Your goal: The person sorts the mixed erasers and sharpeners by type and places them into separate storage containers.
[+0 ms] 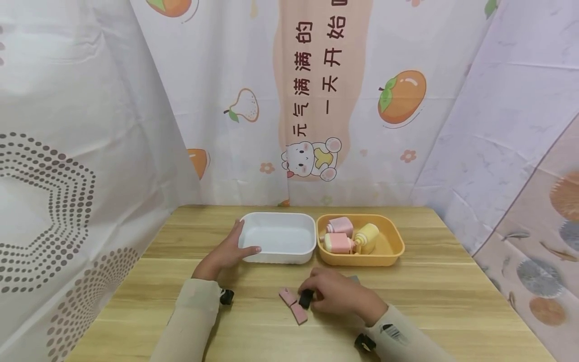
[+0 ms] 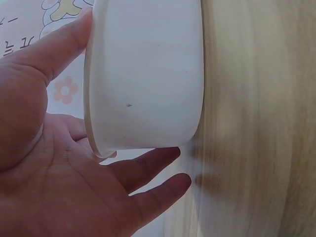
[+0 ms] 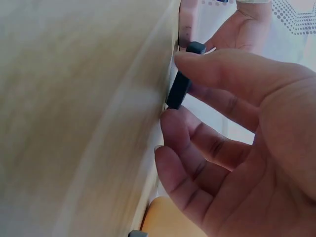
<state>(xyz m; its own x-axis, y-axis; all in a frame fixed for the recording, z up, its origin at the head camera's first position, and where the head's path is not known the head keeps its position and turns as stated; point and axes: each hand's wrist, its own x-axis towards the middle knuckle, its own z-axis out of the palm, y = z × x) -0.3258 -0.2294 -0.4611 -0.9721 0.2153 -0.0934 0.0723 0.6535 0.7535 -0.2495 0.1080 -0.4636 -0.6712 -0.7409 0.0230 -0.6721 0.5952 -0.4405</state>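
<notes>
1. The surface (image 1: 429, 301) has a pale wood grain; a white curtain (image 1: 226, 50) printed with fruit, a cartoon animal and dark lettering hangs behind it.
2. The left hand (image 1: 231, 250) is spread wide at the left end of the white tray (image 1: 278, 236), thumb touching the rim.
3. The right hand (image 1: 336, 290) pinches the black block (image 1: 306, 299) low over the surface, just right of two pink pieces (image 1: 299, 313).
4. A grey piece (image 1: 354, 278) shows partly behind the right hand.
5. The orange tray (image 1: 388, 246) sits right beside the white one and holds two pink bottles (image 1: 339, 243) and a yellow bottle (image 1: 368, 234), lying close together.
</notes>
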